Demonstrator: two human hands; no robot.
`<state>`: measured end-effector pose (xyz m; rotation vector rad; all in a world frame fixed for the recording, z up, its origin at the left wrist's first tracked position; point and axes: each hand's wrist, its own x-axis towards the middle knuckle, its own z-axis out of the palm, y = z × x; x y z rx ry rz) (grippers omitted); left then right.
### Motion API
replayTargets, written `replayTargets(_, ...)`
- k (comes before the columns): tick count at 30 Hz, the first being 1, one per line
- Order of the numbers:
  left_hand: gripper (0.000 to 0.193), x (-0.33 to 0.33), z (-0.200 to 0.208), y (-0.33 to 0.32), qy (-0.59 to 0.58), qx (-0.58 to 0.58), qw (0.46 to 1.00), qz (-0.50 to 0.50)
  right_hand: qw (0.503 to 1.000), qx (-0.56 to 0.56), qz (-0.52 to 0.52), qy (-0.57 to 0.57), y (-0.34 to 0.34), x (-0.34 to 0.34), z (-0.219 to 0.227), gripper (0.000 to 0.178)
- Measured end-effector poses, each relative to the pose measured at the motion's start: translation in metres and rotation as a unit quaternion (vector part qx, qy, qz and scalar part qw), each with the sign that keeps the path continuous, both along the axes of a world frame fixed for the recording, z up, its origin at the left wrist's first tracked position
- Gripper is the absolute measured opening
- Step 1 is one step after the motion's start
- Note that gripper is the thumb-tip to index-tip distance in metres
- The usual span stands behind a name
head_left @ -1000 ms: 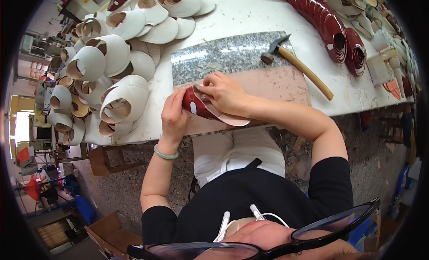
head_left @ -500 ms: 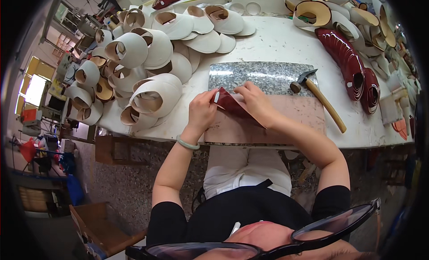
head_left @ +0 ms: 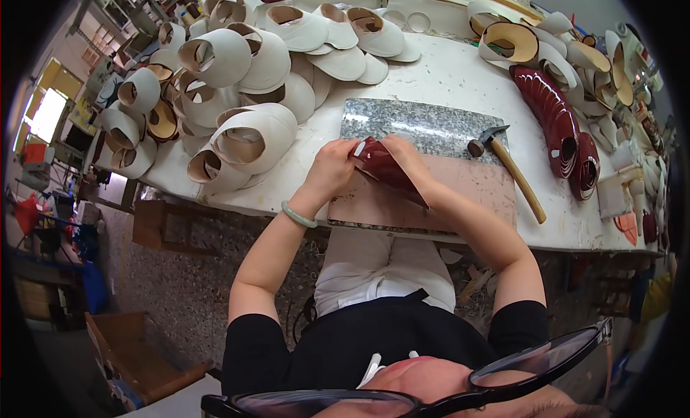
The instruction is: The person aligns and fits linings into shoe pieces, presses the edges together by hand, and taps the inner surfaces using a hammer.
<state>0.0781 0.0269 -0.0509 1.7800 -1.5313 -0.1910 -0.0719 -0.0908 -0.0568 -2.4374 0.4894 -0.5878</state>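
Note:
Between my two hands is a glossy dark red shoe upper [head_left: 387,172], bent over and tilted above the work board, with a small white patch near its left corner. My left hand [head_left: 332,168] pinches that left corner. My right hand [head_left: 406,161] is closed on the upper's top right edge, its fingertips partly hidden behind the piece. Beneath lies a board with a pinkish mat [head_left: 463,184] in front and a speckled grey stone slab [head_left: 410,120] behind. A hammer [head_left: 521,177] with a wooden handle rests across the board's right side.
Many white shoe uppers [head_left: 251,141] are heaped on the white table [head_left: 445,66] at the left. Nested dark red uppers [head_left: 546,109] lie at the right, beside more white and tan uppers [head_left: 509,43]. A wooden stool [head_left: 169,227] stands below the table's left edge.
My right hand has come closer to my left along the upper's top edge. The red upper now bulges into a rounder shape. The whole view has shifted slightly.

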Motion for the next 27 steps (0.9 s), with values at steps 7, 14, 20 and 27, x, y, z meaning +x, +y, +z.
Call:
replayTargets(7, 0.023, 0.007, 0.023, -0.002, 0.159, 0.076, 0.984, 0.009, 0.989, 0.128, 0.079, 0.002, 0.011, -0.011, 0.029, 0.016)
replayTargets(14, 0.016, 0.017, 0.005, -0.018, 0.020, 0.035, 0.999, 0.011, 0.992, -0.066, 0.087, -0.061, 0.000, 0.005, -0.012, 0.023)
replayTargets(20, 0.012, 0.015, -0.018, -0.016, -0.016, -0.023, 0.998, 0.055, 0.990, -0.102, 0.053, -0.076, 0.021, 0.000, 0.007, 0.017)
replayTargets(27, 0.019, 0.021, -0.012, -0.022, 0.047, 0.024, 0.997, 0.049, 0.945, -0.237, 0.222, 0.034, 0.004, -0.007, -0.002, 0.031)
